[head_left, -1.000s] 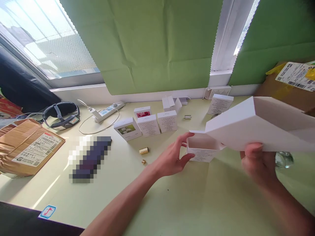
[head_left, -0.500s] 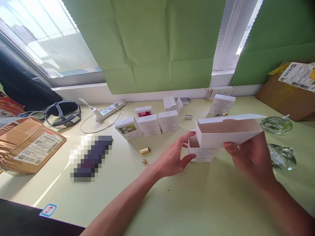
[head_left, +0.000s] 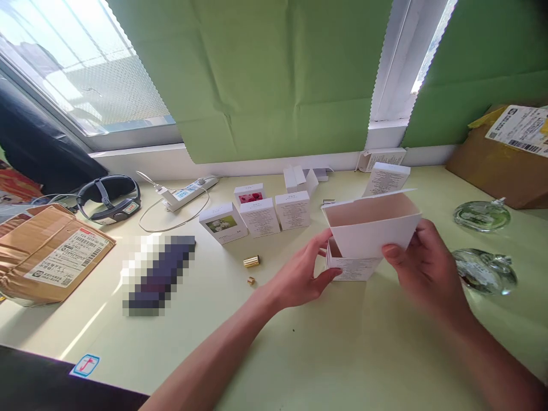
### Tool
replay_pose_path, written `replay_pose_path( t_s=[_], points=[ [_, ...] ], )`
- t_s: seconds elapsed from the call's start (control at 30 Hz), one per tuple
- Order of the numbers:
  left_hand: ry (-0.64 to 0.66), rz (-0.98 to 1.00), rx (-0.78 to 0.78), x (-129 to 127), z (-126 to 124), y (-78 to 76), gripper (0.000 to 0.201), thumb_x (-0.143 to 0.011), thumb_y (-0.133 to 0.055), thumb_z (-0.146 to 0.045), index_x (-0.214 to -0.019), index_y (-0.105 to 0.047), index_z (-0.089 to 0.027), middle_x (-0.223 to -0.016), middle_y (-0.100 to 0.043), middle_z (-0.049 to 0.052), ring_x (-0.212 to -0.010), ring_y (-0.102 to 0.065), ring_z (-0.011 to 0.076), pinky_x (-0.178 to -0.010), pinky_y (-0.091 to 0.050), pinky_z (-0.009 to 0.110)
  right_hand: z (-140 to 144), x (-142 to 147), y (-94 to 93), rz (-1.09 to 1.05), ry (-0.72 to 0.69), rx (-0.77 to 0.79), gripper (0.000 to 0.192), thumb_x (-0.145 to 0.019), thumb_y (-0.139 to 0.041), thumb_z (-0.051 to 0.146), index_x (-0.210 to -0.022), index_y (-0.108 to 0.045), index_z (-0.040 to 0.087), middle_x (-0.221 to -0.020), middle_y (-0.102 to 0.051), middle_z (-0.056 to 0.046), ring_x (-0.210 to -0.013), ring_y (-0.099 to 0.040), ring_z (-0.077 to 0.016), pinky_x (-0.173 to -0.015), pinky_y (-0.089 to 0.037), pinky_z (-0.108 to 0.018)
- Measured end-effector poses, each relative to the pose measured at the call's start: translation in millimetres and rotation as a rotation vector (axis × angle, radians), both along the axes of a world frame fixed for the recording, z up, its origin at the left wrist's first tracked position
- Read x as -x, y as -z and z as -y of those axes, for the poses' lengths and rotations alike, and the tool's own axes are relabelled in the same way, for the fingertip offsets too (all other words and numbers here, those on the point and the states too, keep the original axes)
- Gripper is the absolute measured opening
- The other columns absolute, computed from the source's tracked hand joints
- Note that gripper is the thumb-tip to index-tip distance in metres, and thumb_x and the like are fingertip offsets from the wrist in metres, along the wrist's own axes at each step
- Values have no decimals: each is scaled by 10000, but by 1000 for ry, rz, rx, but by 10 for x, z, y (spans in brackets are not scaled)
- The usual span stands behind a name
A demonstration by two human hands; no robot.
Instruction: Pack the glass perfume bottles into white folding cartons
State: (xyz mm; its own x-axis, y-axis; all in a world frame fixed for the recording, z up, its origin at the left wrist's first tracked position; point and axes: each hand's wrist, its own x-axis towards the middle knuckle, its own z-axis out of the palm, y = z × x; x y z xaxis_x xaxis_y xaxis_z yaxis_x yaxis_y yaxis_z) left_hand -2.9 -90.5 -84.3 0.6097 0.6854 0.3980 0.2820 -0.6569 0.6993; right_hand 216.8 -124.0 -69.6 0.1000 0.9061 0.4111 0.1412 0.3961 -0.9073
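My right hand (head_left: pixel 430 274) grips an open white carton (head_left: pixel 368 235), thumb on its near side, and holds it tilted with the mouth facing up toward me. Directly below, a second white box (head_left: pixel 354 270) with printed text rests on the table, its open top partly covered by the carton. Around the left end of that lower box my left hand (head_left: pixel 306 274) is closed, thumb on the front face. Two clear glass bottles, one nearer (head_left: pixel 488 273) and one farther (head_left: pixel 482 217), lie right of my right hand. To the left are a gold cap (head_left: pixel 252 261) and a small gold piece (head_left: pixel 250 280).
Several white printed boxes (head_left: pixel 260 218) stand behind my hands. Another white box (head_left: pixel 387 178) leans farther back. A power strip (head_left: pixel 188 195), headset (head_left: pixel 109 200), brown parcel (head_left: pixel 55 254) and blurred dark object (head_left: pixel 161 274) occupy the left. A large cardboard box (head_left: pixel 492 165) sits back right.
My right hand has shifted left and turned the upper carton, so its mouth now tips more upward and toward me. My left hand and the lower box have stayed in place.
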Motion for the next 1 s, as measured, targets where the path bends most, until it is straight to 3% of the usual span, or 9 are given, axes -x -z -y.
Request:
replay_pose_path(
  t_s=[0.17, 0.3, 0.47, 0.67, 0.83, 1.0],
  points=[
    [0, 37, 15, 0, 6, -26, 588, -927, -598, -259, -1423, -282, -277, -1228, -613, 84, -1093, -604, 205, -882, -572, 387, -37, -22, 19, 31, 44, 0, 368, -799, -774, 328, -1129, -610, 335, -1098, -670, 5, -966, -620, -186, -767, -531, -300],
    [-3, 87, 35, 11, 3, -47, 443, -965, -552, -299, -1370, -381, -241, -1248, -618, 104, -1074, -614, 201, -897, -562, 382, -83, -32, 18, 61, 19, -37, 303, -789, -784, 293, -1053, -637, 320, -1217, -613, -2, -1019, -585, -189, -794, -510, -309],
    [-34, 176, -35, -1, -2, -49, 291, -998, -486, -279, -1285, -492, -227, -1222, -625, 96, -1057, -611, 188, -896, -550, 370, -94, -48, -19, 36, -10, -56, 265, -756, -806, 263, -975, -666, 314, -1178, -556, 5, -1023, -563, -188, -756, -517, -295],
    [-57, 253, -63, -24, -19, 1, 331, -979, -527, -282, -1304, -499, -229, -1276, -569, 116, -1125, -575, 206, -877, -559, 360, -75, -72, -56, 20, -21, 4, 180, -733, -826, 246, -840, -690, 295, -1174, -538, 17, -967, -569, -159, -728, -523, -266],
    [-64, 261, -69, -20, -30, 0, 295, -982, -516, -240, -1277, -516, -225, -1266, -566, 107, -1111, -570, 182, -882, -553, 332, -78, -89, -59, 15, -13, 49, 241, -727, -834, 271, -930, -723, 337, -1205, -506, 15, -979, -577, -163, -751, -542, -270],
    [-94, 235, -49, -16, -6, -43, 297, -1008, -457, -247, -1303, -479, -229, -1250, -567, 109, -1076, -580, 176, -890, -548, 344, -82, -122, -44, 54, -18, 44, 165, -851, -715, 360, -1010, -761, 358, -1244, -529, -16, -949, -586, -169, -751, -562, -286]
  ],
)
